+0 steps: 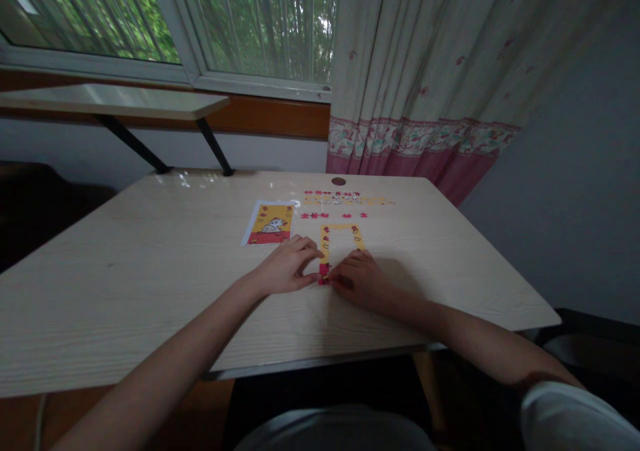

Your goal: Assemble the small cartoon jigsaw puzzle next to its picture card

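A partly joined jigsaw border (342, 232) in yellow and red lies on the pale wooden table (150, 271), forming an upside-down U. My left hand (286, 267) rests flat beside its left strip, fingertips touching the lower end. My right hand (361, 279) lies on the other side, its fingers curled and pinching a small red piece (325, 279) at that same lower end. A picture card (270, 223) with a white animal on yellow lies to the left of the border.
Loose red pieces (330, 215) and a row of yellow ones (345, 199) lie further back near a round cable hole (339, 181). A window, a wall shelf (110, 101) and a flowered curtain (450, 71) stand behind the table.
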`<state>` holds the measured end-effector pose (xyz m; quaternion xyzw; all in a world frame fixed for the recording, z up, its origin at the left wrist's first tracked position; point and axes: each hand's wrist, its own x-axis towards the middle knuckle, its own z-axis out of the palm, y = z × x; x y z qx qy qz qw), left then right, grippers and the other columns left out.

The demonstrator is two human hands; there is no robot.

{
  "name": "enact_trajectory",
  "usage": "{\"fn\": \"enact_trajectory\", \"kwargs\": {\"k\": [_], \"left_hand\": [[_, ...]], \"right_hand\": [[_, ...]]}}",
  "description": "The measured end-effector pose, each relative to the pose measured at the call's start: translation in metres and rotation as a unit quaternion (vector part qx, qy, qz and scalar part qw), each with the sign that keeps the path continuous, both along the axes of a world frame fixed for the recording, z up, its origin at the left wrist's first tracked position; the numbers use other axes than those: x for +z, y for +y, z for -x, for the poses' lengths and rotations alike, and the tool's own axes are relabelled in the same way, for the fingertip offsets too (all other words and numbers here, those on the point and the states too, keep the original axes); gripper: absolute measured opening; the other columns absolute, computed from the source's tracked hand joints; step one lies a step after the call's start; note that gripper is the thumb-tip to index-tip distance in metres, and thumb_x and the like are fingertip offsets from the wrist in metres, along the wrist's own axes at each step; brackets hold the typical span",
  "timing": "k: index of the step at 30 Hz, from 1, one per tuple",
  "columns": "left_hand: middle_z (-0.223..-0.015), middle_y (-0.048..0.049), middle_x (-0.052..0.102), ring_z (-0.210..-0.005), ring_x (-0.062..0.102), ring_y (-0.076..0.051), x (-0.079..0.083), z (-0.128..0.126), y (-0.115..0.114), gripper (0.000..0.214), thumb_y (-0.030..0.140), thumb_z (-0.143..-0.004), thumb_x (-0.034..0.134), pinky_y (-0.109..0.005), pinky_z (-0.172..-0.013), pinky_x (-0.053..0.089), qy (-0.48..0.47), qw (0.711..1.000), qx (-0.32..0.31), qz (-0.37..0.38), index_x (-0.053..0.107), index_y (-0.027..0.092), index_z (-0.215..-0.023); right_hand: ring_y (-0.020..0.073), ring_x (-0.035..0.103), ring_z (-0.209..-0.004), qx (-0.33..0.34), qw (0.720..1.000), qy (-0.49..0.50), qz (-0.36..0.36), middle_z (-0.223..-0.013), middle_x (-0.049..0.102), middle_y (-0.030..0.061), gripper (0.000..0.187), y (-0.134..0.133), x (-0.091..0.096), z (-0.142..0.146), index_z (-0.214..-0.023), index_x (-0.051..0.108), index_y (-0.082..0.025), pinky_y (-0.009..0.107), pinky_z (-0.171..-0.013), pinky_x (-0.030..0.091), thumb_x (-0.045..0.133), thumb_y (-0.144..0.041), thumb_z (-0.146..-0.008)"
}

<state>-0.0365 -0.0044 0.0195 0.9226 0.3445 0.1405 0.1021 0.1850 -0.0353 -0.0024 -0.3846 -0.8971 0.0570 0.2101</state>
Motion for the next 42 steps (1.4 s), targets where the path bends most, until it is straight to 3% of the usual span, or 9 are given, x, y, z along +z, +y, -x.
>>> {"fn": "enact_trajectory", "kwargs": {"k": [12, 19, 23, 26, 31, 36, 42], "left_hand": [[-0.107, -0.0092, 0.056, -0.1, 0.051, -0.026, -0.003, 0.0, 0.001, 0.034, 0.038, -0.083, 0.058, -0.038, -0.085, 0.041, -0.003, 1.0, -0.004, -0.009, 0.059, 0.018, -0.11], [-0.106, -0.0089, 0.058, -0.1, 0.051, -0.026, -0.002, -0.002, 0.0, 0.032, 0.036, -0.081, 0.06, -0.038, -0.085, 0.041, -0.014, 1.0, 0.0, -0.006, 0.061, 0.019, -0.107], [-0.106, -0.0101, 0.058, -0.099, 0.052, -0.026, 0.0, -0.001, 0.0, 0.033, 0.039, -0.084, 0.056, -0.039, -0.085, 0.042, -0.035, 0.999, -0.006, 0.0, 0.061, 0.018, -0.109], [-0.11, -0.0115, 0.058, -0.103, 0.053, -0.027, -0.003, 0.001, 0.001, 0.036, 0.042, -0.086, 0.053, -0.041, -0.087, 0.043, -0.051, 0.999, -0.005, -0.003, 0.059, 0.018, -0.114], [-0.129, -0.0158, 0.051, -0.118, 0.047, -0.031, -0.011, 0.004, 0.005, 0.05, 0.047, -0.084, 0.055, -0.047, -0.095, 0.04, -0.022, 1.0, -0.001, -0.014, 0.051, 0.017, -0.125], [-0.137, -0.0184, 0.045, -0.125, 0.043, -0.032, -0.016, 0.002, 0.004, 0.056, 0.05, -0.085, 0.054, -0.049, -0.1, 0.036, 0.001, 1.0, 0.0, -0.018, 0.047, 0.016, -0.129], [-0.135, -0.0176, 0.048, -0.124, 0.045, -0.031, -0.017, 0.0, 0.003, 0.058, 0.054, -0.084, 0.053, -0.048, -0.099, 0.037, -0.011, 1.0, 0.006, -0.017, 0.049, 0.016, -0.128]], "right_hand": [[0.018, 0.055, -0.083, 0.036, 0.998, -0.018, -0.056, -0.082, 0.069, 0.0023, 0.009, -0.002, 0.001, -0.004, -0.087, 0.069, -0.022, 0.035, -0.084, 0.034, 0.062, -0.024, -0.082], [0.0171, 0.055, -0.084, 0.049, 0.998, -0.027, -0.033, -0.085, 0.07, 0.0026, 0.011, -0.002, 0.007, -0.003, -0.088, 0.069, -0.022, 0.033, -0.083, 0.035, 0.06, -0.025, -0.084], [0.0167, 0.057, -0.088, 0.044, 0.999, -0.011, -0.014, -0.09, 0.07, 0.0026, 0.015, 0.019, 0.015, -0.021, -0.094, 0.068, -0.023, 0.032, -0.082, 0.036, 0.056, -0.026, -0.087], [0.0198, 0.057, -0.094, -0.028, 0.999, -0.001, -0.032, -0.098, 0.069, 0.0045, 0.02, 0.049, 0.015, -0.051, -0.099, 0.067, -0.022, 0.035, -0.085, 0.036, 0.055, -0.032, -0.087], [0.0246, 0.05, -0.114, -0.038, 0.997, -0.056, 0.021, -0.126, 0.058, 0.0114, 0.048, 0.081, 0.005, -0.091, -0.126, 0.055, -0.019, 0.041, -0.094, 0.036, 0.055, -0.045, -0.086], [0.0267, 0.043, -0.123, -0.021, 0.996, -0.063, 0.066, -0.136, 0.049, 0.0134, 0.065, 0.081, -0.002, -0.091, -0.135, 0.045, -0.017, 0.044, -0.102, 0.034, 0.056, -0.053, -0.082], [0.0276, 0.04, -0.126, -0.023, 0.995, -0.067, 0.071, -0.138, 0.046, 0.0134, 0.068, 0.082, -0.004, -0.087, -0.136, 0.045, -0.018, 0.046, -0.105, 0.031, 0.056, -0.057, -0.081]]}}
